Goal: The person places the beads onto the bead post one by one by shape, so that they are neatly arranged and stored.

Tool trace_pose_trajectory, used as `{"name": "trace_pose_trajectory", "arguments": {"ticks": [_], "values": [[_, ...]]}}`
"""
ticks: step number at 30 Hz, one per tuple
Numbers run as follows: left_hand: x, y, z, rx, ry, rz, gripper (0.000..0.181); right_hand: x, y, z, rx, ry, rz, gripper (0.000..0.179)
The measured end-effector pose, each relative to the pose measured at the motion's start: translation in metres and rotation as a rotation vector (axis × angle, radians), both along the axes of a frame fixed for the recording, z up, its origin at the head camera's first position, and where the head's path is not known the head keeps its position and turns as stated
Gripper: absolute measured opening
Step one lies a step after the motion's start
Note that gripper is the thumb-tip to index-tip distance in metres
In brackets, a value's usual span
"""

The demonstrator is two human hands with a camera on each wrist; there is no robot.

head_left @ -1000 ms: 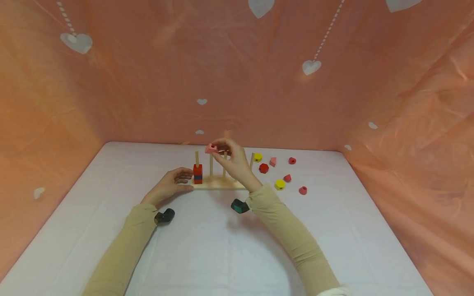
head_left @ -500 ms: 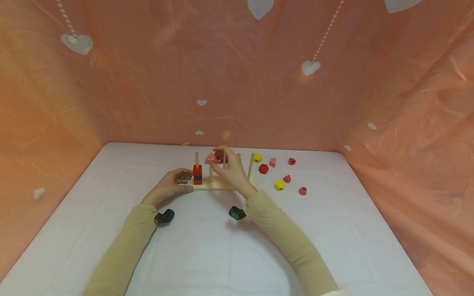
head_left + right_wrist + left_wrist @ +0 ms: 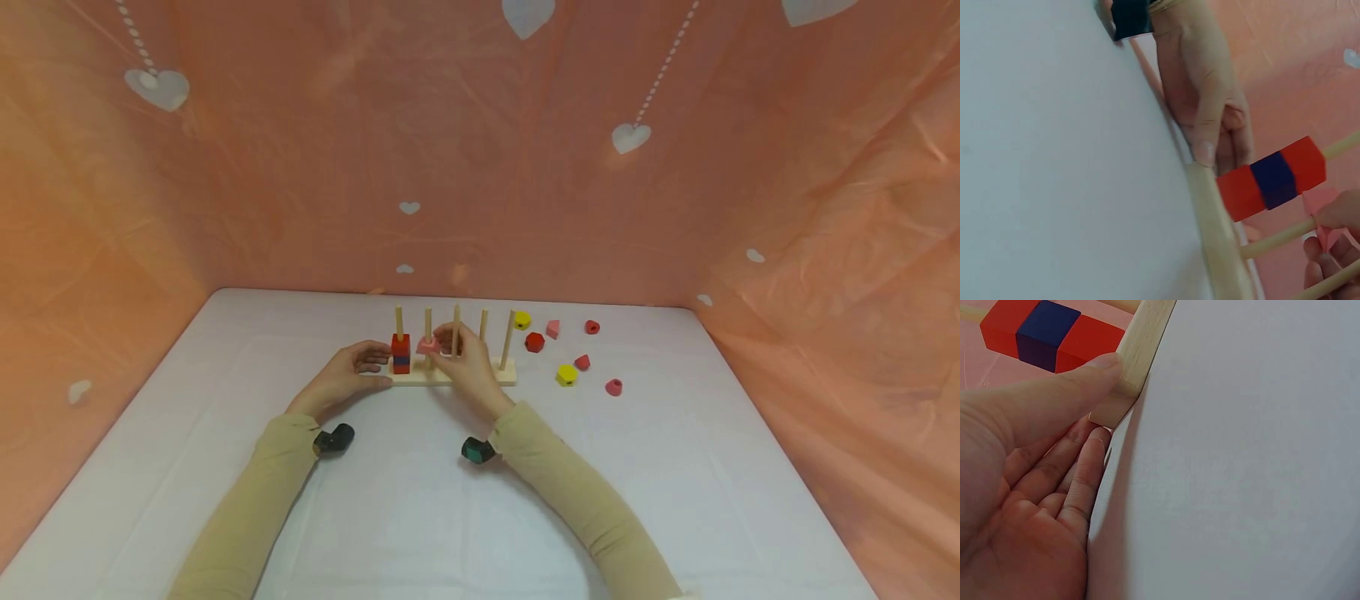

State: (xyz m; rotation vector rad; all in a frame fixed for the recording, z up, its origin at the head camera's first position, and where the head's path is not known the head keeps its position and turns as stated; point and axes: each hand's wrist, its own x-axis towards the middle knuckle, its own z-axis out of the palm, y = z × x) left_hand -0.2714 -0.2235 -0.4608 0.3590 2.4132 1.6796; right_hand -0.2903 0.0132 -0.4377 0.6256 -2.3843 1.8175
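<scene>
My R hand (image 3: 468,367) pinches pink block (image 3: 427,343), small w/ centre hole, partway down 2nd peg (image 3: 428,321). L hand (image 3: 347,377) grips wooden base (image 3: 450,377) end.

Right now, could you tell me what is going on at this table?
A person is working a wooden peg board. The right hand pinches a pink block threaded on the second peg from the left, part way down. The left hand grips the board's left end, beside a red and blue stack. Loose red, pink and yellow blocks lie on the white table.
</scene>
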Motion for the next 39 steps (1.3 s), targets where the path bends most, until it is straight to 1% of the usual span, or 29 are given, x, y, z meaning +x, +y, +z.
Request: {"name": "trace_pose_trajectory", "arguments": {"ticks": [5, 7, 12, 16, 19, 21, 24, 27, 30, 34, 37, 39], "values": [[0.000, 0.000, -0.001, -0.002, -0.015, 0.015, 0.059, 0.003, -0.001, -0.010, 0.014, -0.075, -0.020, 0.022], [0.000, 0.001, -0.001, 0.001, -0.037, 0.030, 0.060, 0.003, -0.001, -0.013, 0.034, -0.080, -0.032, 0.022], [0.001, 0.002, 0.000, 0.012, -0.073, 0.039, 0.061, 0.004, -0.001, -0.016, 0.085, -0.090, -0.037, 0.019], [0.001, 0.001, 0.001, -0.001, -0.057, 0.037, 0.060, 0.003, 0.001, -0.015, 0.112, -0.096, -0.027, 0.020], [0.000, 0.002, 0.001, -0.002, -0.057, 0.039, 0.059, 0.003, 0.002, -0.014, 0.124, -0.099, -0.015, 0.024], [-0.001, 0.002, 0.000, -0.007, -0.057, 0.042, 0.059, 0.003, 0.005, -0.013, 0.138, -0.105, 0.001, 0.030], [-0.002, 0.003, -0.001, -0.017, -0.052, 0.048, 0.060, 0.006, 0.011, -0.009, 0.162, -0.117, 0.045, 0.042], [-0.003, 0.003, -0.002, -0.033, -0.026, 0.037, 0.061, 0.012, 0.022, -0.004, 0.223, -0.130, 0.094, 0.053], [-0.003, 0.003, -0.003, -0.030, -0.032, 0.041, 0.062, 0.020, 0.036, 0.001, 0.286, -0.158, 0.139, 0.062], [-0.003, 0.002, -0.002, -0.027, -0.041, 0.040, 0.062, 0.028, 0.056, 0.004, 0.320, -0.172, 0.201, 0.064], [-0.002, 0.001, -0.001, -0.033, -0.029, 0.033, 0.063, 0.032, 0.073, 0.006, 0.313, -0.157, 0.249, 0.060], [-0.002, 0.001, -0.001, -0.035, -0.022, 0.031, 0.063, 0.033, 0.084, 0.008, 0.307, -0.159, 0.265, 0.058]]}}
